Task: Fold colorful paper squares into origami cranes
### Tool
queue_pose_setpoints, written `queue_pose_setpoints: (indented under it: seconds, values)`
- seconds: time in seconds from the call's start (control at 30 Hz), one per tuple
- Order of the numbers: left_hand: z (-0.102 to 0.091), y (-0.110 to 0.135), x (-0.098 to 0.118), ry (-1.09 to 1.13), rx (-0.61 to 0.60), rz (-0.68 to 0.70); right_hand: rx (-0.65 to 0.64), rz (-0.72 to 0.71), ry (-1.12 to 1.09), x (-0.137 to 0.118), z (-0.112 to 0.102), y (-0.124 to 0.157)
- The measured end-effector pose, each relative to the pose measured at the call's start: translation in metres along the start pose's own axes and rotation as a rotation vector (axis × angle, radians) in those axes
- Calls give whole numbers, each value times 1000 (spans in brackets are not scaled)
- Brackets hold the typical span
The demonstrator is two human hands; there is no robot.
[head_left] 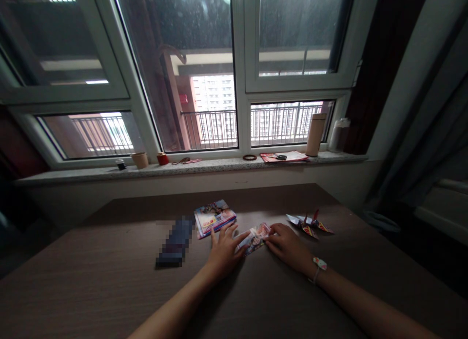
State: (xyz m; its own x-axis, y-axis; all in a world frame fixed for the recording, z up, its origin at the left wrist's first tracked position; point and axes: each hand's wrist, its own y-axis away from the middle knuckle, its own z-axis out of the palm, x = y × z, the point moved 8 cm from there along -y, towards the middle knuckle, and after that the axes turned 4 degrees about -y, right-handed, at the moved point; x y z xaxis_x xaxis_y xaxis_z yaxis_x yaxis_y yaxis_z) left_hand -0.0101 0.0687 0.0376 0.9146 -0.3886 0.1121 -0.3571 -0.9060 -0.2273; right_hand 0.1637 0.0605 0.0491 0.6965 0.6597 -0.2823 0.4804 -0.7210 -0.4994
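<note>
A small sheet of printed, colourful paper (256,235) lies on the table, apparently folded. My left hand (227,249) rests at its left end, fingers spread, thumb and forefinger touching the paper. At the right end, my right hand (287,244) has its fingers drawn together on the paper's edge. Just beyond my left hand sits a stack of printed sheets (212,217), close to its fingertips. Two folded paper figures (309,226), pointed and made of similar printed paper, stand to the right of my right hand.
A dark, pixelated object (175,244) lies left of my left hand on the brown table (91,261). On the windowsill (219,164) are a paper cup (140,160), a red spool (163,158), a bead bracelet (249,157), scissors (281,157), a tan flask (316,135) and a clear bottle (340,135).
</note>
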Motion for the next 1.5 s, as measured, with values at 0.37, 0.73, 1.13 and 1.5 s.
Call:
queue_pose_setpoints:
  seconds: [0.37, 0.73, 1.13, 1.5]
  values:
    - [5, -3, 2, 60, -3, -40, -9, 109, -165, -9, 5, -2]
    - [7, -3, 10, 68, 14, -85, -46, 230, -296, 9, 16, -6]
    - [9, -2, 15, 105, -4, -25, 20, 253, -312, 14, 13, -3]
    - [9, 0, 29, 115, -134, 157, 14, 169, -18, 8, 4, -6]
